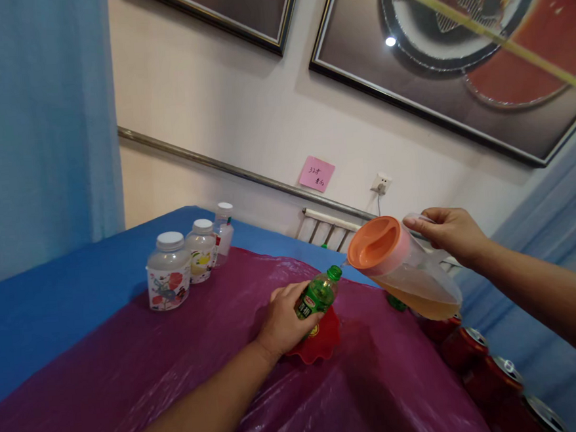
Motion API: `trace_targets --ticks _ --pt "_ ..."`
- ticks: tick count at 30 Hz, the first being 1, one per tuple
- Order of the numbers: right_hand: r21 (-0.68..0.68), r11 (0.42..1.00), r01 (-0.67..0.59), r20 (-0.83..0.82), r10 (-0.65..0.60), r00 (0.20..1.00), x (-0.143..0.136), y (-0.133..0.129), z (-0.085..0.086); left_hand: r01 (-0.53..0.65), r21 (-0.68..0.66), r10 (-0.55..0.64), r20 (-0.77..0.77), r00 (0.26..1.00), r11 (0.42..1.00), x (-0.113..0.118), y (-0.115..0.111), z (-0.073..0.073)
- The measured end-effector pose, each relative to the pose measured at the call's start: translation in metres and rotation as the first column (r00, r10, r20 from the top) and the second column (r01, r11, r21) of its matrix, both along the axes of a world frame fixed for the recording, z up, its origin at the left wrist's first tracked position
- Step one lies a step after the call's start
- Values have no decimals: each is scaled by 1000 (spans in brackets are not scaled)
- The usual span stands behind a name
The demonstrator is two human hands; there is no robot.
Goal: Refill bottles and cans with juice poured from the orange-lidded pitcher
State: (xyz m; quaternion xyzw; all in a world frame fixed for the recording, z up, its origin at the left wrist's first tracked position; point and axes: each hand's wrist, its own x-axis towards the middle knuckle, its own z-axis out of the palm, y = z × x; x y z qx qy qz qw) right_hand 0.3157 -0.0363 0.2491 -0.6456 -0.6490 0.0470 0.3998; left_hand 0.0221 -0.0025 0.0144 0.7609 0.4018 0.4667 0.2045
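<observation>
My left hand (288,318) is wrapped round a green plastic bottle (318,294), which has no cap on its mouth. The bottle leans to the right over a red scalloped dish (321,345). In my right hand (452,234) is the handle of a clear pitcher (415,279) with an orange lid (375,243). The pitcher is tilted left, its spout close to the bottle's mouth, and yellowish liquid lies along its lower side. A thin clear streak shows between spout and bottle mouth; whether liquid is flowing I cannot tell for sure.
Three clear jars with white lids, the nearest a floral one (168,277), stand at the left on a table with a purple plastic cover (204,360). Several red cans (494,379) line the right edge. Behind are a wall pipe (215,164), a socket (381,183) and framed pictures.
</observation>
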Motion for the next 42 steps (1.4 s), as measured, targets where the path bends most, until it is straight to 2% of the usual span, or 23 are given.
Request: trace_targets --ticks 42 --pt "1 999 36 34 -36 999 -15 -10 8 16 5 -16 33 999 1000 -1 -1 0"
